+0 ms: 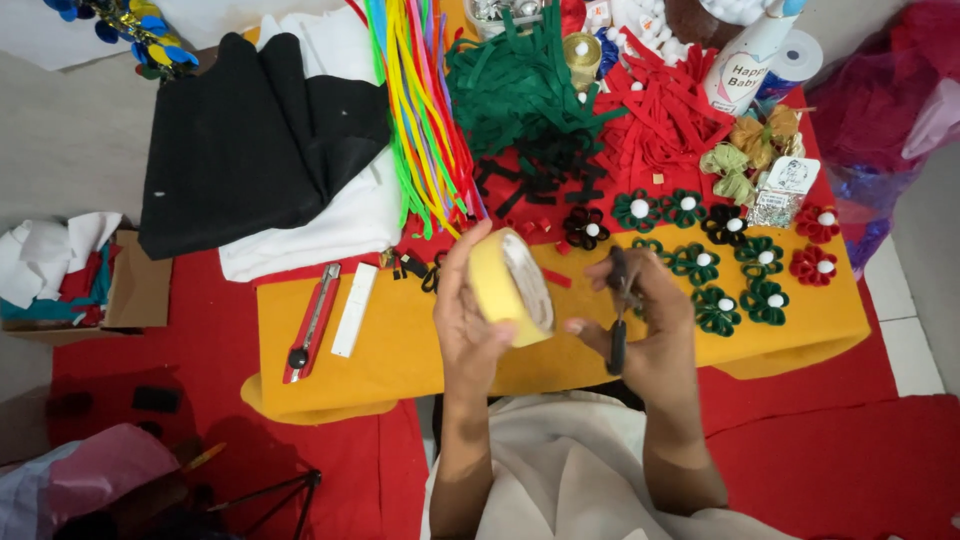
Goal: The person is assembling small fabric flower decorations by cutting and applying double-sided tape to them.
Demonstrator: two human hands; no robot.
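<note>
Hovering above the front edge of the yellow table [330,380], a tape roll [512,287] is pinched by the left hand [470,310]; scissors [619,310] are clasped in the right hand [650,325]. Likely light, stiff; best gripped at rim.

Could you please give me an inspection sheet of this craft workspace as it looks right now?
Surface: low table under an orange cloth, on red floor covering.
Job's things: left hand holds a yellow tape roll; right hand holds black scissors.
Clutter: red cutter, white stick, felt flowers, green strips, red strips, pipe cleaners, black cloth on white cloth, bottle.
Grippers: left fingers wrapped round the roll; right fingers through the scissor handles.
Cables: nothing seen.
Surroundings: cardboard box of scraps at left, purple bag at right, tiled floor.
</note>
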